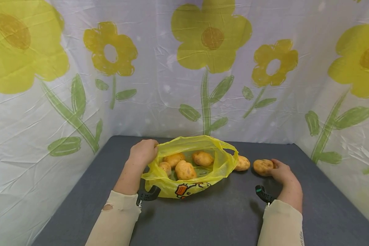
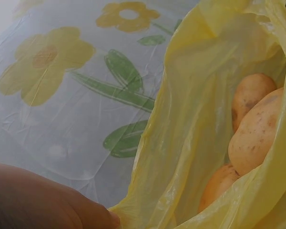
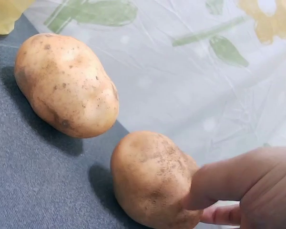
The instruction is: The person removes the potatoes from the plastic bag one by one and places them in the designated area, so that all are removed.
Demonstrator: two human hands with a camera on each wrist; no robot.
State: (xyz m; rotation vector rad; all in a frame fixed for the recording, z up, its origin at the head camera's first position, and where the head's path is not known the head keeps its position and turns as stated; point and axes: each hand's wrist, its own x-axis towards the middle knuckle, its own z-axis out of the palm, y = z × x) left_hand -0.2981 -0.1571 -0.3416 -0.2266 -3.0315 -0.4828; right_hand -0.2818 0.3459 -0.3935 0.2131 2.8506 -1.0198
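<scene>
A yellow plastic bag [image 1: 184,188] with a cartoon print lies with its mouth spread wide. My left hand [image 1: 144,152] pinches the left edge of that mouth; in the left wrist view its fingers [image 2: 86,212] meet the gathered plastic. Several potatoes [image 1: 185,170] rest inside the bag. To the right, my right hand [image 1: 283,172] grips a loose potato [image 1: 262,167] at its right end. The right wrist view shows the thumb [image 3: 219,183] on that potato's side, with the other fingers mostly hidden. Between it and the bag lies another potato [image 3: 66,86].
A dark grey table [image 1: 209,218] carries everything. Behind it and along both sides hangs a pale sheet [image 1: 160,102] printed with yellow flowers. The bag's right handle loop [image 1: 232,148] stands up close to the nearer loose potato.
</scene>
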